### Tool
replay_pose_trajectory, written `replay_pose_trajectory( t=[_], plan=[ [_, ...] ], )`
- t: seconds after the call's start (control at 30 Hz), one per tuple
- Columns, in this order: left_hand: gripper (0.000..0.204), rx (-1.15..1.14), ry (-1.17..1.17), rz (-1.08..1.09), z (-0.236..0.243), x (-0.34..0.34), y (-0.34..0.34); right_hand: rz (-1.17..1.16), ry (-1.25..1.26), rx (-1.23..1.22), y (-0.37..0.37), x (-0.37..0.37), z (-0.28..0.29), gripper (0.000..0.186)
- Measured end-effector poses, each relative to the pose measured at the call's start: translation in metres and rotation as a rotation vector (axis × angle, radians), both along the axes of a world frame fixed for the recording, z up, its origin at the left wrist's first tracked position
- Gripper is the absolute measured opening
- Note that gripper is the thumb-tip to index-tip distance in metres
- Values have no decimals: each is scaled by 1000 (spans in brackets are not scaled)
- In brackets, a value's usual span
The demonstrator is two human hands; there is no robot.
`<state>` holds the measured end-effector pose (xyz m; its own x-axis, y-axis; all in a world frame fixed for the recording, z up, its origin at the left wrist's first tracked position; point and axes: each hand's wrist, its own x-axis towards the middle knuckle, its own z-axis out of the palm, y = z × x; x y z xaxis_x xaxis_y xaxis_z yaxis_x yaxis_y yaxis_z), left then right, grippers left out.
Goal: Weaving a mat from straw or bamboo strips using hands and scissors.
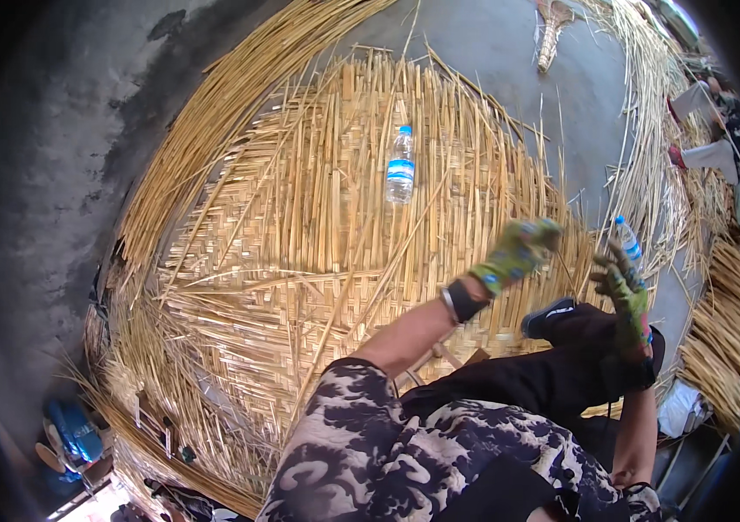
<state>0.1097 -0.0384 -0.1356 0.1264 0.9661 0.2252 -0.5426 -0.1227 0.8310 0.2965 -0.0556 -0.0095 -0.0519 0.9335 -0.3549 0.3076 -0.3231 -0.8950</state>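
A large partly woven mat of flat yellow reed strips [335,200] spreads in front of me. My left hand [519,250], in a green patterned glove, is raised over the mat's right side; motion smears its fingers. My right hand [624,291], gloved alike, is up at the right with fingers apart. Just beyond its fingertips a clear plastic bottle with a blue cap and label [627,238] shows, partly covered by the hand; I see no grip on it. Another such bottle [400,170] lies on the mat's upper middle.
Long loose reeds [222,130] lie along the far left edge, with paler ones [644,130] at the right. A reed bundle [722,331] is beside me. A pale tapered object [550,39] lies on the grey floor [492,52]. Another person's legs [709,157] show at far right.
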Motion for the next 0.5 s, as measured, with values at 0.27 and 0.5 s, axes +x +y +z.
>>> replay_pose_trajectory(
  t=[0.27, 0.5],
  plan=[
    [28, 338, 624, 176, 51, 66, -18, -276, 29, 668, -11, 63, 17, 44],
    [46, 368, 150, -246, 106, 154, 55, -405, -629, 1136, -47, 227, 65, 36]
  ],
)
